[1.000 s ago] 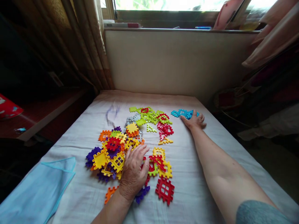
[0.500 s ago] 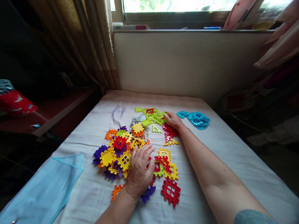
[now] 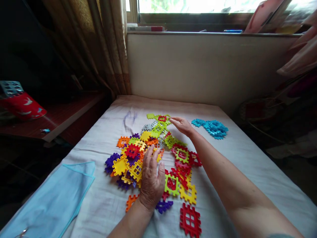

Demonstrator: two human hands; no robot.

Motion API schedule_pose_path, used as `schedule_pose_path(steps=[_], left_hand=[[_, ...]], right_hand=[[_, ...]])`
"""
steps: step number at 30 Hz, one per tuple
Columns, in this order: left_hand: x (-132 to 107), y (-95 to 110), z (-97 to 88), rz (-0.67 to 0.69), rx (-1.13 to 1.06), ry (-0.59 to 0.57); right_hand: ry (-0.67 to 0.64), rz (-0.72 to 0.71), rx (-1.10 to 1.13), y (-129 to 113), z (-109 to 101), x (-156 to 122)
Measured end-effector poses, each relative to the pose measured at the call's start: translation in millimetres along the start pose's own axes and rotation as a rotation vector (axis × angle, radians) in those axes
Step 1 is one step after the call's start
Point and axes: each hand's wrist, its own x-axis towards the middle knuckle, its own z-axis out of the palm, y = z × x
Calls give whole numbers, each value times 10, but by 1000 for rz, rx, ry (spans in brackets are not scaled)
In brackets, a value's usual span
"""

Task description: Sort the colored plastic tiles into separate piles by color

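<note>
Several flat plastic waffle-block tiles in yellow, red, purple, orange, green and grey lie heaped on a white cloth-covered table. My left hand rests palm down on the near part of the heap, fingers stretched out over yellow and orange tiles. My right hand reaches across to the far side, fingers extended and touching the green tiles. Apart at the far right sits a small cluster of blue tiles. A red tile lies alone near the front.
A light blue cloth lies at the table's near left corner. A wall and windowsill rise behind the table, curtains hang at the far left. A dark wooden ledge with a red object stands to the left.
My right hand left the blue tiles, moved left to the green ones and has swept green and red tiles toward the main heap. My left hand stayed on the pile.
</note>
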Motion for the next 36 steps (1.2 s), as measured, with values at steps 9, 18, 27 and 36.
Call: schedule_pose_path(steps=[9, 18, 27, 36], left_hand=[[-10, 25, -16, -73, -42, 12], [-3, -25, 8, -38, -82, 30], [37, -67, 32, 45, -39, 97], [244, -50, -54, -26, -74, -32]], right_hand=[[-422, 179, -575, -527, 700, 969], [-418, 63, -541, -360, 477, 428], [-360, -118, -312, -637, 397, -674], [273, 83, -108, -195, -286, -1806]])
